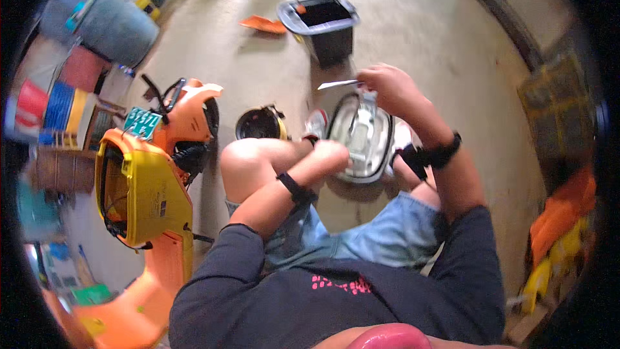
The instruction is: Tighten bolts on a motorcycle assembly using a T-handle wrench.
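An oval lamp unit point(374, 134), silver inside with a pale, dark-edged rim, sits between my lower legs; it looks like a vehicle headlight. My left hand point(330, 158) is closed at its near left rim, with the fingertips partly hidden. Above the far end of the lamp, my right hand point(387, 90) grips a thin, pale, pointed blade point(338, 84). The blade points left, and its handle is hidden in the fist; I cannot tell whether it touches the lamp. Both knees are bent around the lamp.
Beyond the lamp stands a black bin point(332, 45) with a grey rim, an orange panel point(263, 24) beside it. A round black part point(257, 124) lies left of my leg. Orange-yellow scooter bodywork point(152, 187) stands at left, near stacked tubs point(110, 22). Orange pieces point(560, 216) lie right.
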`<action>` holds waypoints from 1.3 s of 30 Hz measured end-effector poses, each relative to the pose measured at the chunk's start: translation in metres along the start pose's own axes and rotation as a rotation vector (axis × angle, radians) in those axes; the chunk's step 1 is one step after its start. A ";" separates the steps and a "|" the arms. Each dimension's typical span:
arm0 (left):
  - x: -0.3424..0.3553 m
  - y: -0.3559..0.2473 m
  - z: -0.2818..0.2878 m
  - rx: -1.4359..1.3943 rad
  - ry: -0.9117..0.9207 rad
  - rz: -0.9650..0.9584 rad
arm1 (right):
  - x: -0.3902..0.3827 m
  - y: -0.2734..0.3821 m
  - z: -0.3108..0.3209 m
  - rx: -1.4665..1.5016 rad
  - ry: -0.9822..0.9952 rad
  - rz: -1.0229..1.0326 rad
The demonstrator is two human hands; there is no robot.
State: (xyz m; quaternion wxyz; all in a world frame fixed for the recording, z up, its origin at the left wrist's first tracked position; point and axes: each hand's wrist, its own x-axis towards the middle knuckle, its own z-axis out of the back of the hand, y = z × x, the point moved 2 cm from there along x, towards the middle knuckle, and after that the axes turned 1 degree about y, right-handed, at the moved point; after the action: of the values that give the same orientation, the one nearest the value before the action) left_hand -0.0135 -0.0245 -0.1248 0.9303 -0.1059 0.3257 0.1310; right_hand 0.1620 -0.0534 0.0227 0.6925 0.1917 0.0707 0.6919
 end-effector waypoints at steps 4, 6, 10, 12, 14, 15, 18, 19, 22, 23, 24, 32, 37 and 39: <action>0.039 0.017 -0.040 0.027 -0.040 -0.113 | -0.003 -0.017 0.031 0.484 -0.141 -0.453; 0.068 0.041 -0.066 0.084 -0.124 -0.148 | -0.008 -0.022 0.022 0.840 -0.103 -0.669; 0.112 0.080 -0.104 -0.278 -0.209 -0.433 | -0.010 -0.016 0.003 1.780 -0.122 -0.869; 0.122 0.090 -0.114 -1.023 -0.051 -0.297 | -0.014 -0.008 0.002 1.973 -0.103 -0.896; 0.131 0.084 -0.113 -0.900 -0.072 -0.144 | -0.023 -0.004 0.005 2.033 -0.192 -0.933; 0.136 0.081 -0.109 -0.719 -0.125 -0.045 | -0.027 -0.003 0.007 2.026 -0.209 -0.926; 0.146 0.069 -0.095 -0.523 -0.245 0.126 | -0.037 -0.012 0.019 2.128 -0.487 -0.896; 0.150 0.066 -0.090 -0.386 -0.298 0.159 | -0.038 -0.017 0.024 2.129 -0.477 -0.877; 0.167 0.060 -0.081 -0.391 -0.268 0.238 | -0.046 -0.033 0.037 2.119 -0.766 -0.848; 0.173 0.057 -0.079 -0.363 -0.267 0.302 | -0.048 -0.037 0.041 2.122 -0.776 -0.858; 0.177 0.053 -0.078 -0.339 -0.313 0.226 | -0.050 -0.040 0.045 2.127 -0.815 -0.821; 0.228 0.031 -0.118 -0.288 -0.168 0.321 | -0.064 -0.044 0.056 2.194 -0.829 -0.790; 0.248 0.046 -0.142 -0.270 -0.177 0.260 | -0.064 -0.038 0.056 2.207 -0.726 -0.791; 0.251 0.048 -0.146 -0.277 -0.268 0.260 | -0.065 -0.038 0.056 2.206 -0.713 -0.808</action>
State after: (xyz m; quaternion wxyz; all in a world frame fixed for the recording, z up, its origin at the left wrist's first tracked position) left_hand 0.0764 0.0234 -0.4013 0.9170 -0.1716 0.1891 0.3064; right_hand 0.2160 -0.1253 0.0490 0.3046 0.8178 0.4792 -0.0939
